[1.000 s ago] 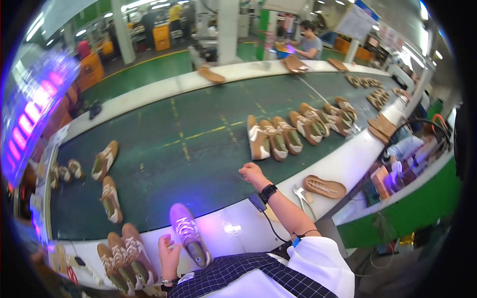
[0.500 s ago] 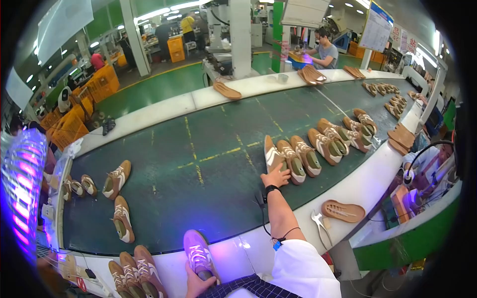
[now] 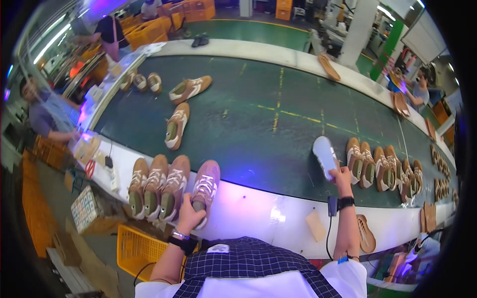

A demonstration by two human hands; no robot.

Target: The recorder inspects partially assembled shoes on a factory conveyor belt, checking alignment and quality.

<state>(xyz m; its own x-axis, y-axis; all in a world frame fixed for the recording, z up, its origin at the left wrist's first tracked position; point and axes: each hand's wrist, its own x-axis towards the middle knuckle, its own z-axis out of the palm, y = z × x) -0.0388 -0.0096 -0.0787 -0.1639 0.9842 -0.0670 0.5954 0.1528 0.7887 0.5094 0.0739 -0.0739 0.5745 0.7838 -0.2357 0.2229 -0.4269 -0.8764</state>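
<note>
My left hand (image 3: pixel 193 212) is closed around the heel end of a brown sneaker (image 3: pixel 207 180) with white laces, tinted purple by the light. That shoe is on the white ledge beside three similar sneakers (image 3: pixel 175 191). My right hand (image 3: pixel 341 180) grips another sneaker (image 3: pixel 325 153) at its near end, over the green belt. This one is tilted, showing a pale sole-like face; most of its upper is turned from view. Just right of it stands a row of several brown sneakers (image 3: pixel 366 166), toes pointing away from me.
Two sneakers (image 3: pixel 178 126) lie at the belt's left, with several more (image 3: pixel 154 83) behind. A brown sole (image 3: pixel 366 233) and a tan block (image 3: pixel 315 226) rest on the near ledge (image 3: pixel 258 218). A yellow crate (image 3: pixel 139 251) stands below. A co-worker (image 3: pixel 49 114) is at far left.
My view has swung left. The shoe under my right hand has been tipped, now showing its pale face, and stands apart from the row. My left hand still holds its sneaker.
</note>
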